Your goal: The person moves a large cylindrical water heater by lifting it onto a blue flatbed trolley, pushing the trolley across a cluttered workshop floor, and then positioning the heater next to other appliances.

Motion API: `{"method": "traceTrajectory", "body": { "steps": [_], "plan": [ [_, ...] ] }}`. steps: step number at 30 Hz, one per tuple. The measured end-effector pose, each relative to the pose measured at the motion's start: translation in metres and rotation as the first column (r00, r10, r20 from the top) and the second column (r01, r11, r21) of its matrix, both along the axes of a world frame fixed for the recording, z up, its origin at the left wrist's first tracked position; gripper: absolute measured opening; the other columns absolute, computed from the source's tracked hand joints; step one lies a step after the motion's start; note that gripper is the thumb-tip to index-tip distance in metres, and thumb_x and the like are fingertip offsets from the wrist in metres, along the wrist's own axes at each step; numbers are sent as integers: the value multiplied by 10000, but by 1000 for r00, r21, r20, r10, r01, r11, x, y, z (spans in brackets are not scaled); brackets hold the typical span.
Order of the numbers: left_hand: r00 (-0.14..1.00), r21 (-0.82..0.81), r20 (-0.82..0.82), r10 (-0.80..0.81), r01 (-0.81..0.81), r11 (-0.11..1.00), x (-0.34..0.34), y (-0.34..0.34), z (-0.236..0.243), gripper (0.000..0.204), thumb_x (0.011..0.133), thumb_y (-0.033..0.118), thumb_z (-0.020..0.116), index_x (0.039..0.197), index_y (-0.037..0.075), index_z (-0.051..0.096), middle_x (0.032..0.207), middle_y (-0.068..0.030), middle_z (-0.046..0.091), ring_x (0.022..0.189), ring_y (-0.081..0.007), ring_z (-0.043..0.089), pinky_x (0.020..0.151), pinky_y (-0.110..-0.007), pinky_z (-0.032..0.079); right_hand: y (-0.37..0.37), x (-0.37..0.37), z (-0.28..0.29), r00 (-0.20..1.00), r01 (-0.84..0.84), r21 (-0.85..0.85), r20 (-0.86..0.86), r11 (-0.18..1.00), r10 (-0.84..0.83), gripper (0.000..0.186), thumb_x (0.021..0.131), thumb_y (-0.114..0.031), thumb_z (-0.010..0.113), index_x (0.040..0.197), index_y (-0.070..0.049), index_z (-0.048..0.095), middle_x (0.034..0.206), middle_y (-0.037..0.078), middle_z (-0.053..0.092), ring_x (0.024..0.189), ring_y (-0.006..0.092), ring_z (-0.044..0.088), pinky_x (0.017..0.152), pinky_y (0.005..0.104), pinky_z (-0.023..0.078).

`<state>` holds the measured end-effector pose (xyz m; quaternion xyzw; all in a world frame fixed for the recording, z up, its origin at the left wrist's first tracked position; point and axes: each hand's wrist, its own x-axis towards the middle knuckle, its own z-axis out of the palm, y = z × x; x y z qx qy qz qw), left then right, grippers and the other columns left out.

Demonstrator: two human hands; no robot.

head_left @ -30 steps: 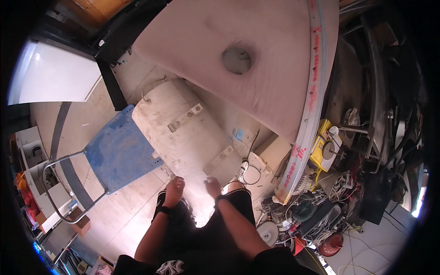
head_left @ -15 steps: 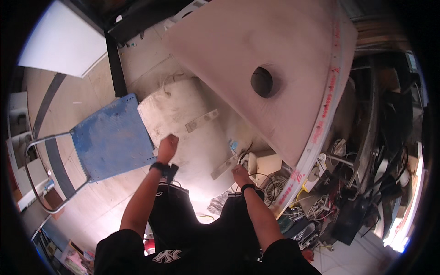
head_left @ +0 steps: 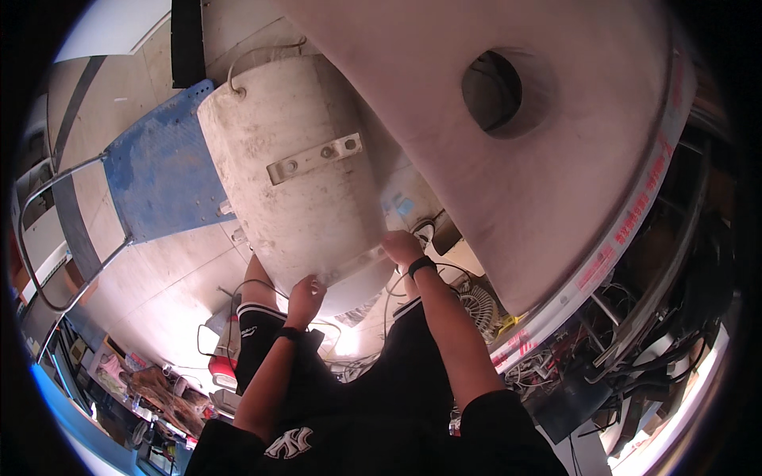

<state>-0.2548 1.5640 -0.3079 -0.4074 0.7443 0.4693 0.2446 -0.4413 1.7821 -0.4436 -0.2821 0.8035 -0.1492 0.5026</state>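
A white, dirt-marked cylindrical water heater [head_left: 262, 119] lies in front of me, a bent cord coming from its far end. A metal mounting bracket [head_left: 315, 159] with holes crosses its upper side. Closer to me, a second bracket [head_left: 347, 267] spans the near end, partly hazed by glare. My left hand [head_left: 305, 300] has its fingers curled at this bracket's left end. At the right end, my right hand [head_left: 402, 247] is closed around the bracket, its fingertips partly hidden. The heater's near end sits between my knees.
A blue-seated chair [head_left: 163, 170] with a metal frame lies at the left. A large pale panel with a round hole [head_left: 595, 151] leans over the right side. A round wire fan guard [head_left: 476, 309], cables and scrap crowd the right. A red-and-white object [head_left: 223, 370] lies by my left leg.
My left hand has come nearer, from over the heater's side to the near bracket's left end. My right hand has reached forward onto its right end. The view has shifted closer.
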Motion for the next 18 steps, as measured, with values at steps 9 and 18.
{"method": "traceTrajectory", "body": {
  "steps": [9, 18],
  "plan": [
    [915, 351, 213, -341, 255, 901, -59, -30, -21, 497, 911, 372, 506, 787, -76, 682, 599, -196, 639, 600, -301, 674, 635, -395, 536, -81, -18, 26, 794, -594, 292, 359, 749, 490, 387, 749, -291, 573, 1082, -137, 696, 1150, 106, 658, 1076, 279, 621, 886, 395, 504],
    [939, 135, 220, -264, 239, 962, -44, -20, -10, 510, 863, 453, 539, 769, -24, 694, 627, -168, 653, 702, -344, 662, 770, -425, 511, -95, -10, 60, 860, -510, 319, 204, 799, 468, 316, 721, -266, 630, 978, -108, 725, 1040, 117, 687, 991, 289, 650, 829, 401, 525]
  ]
}}
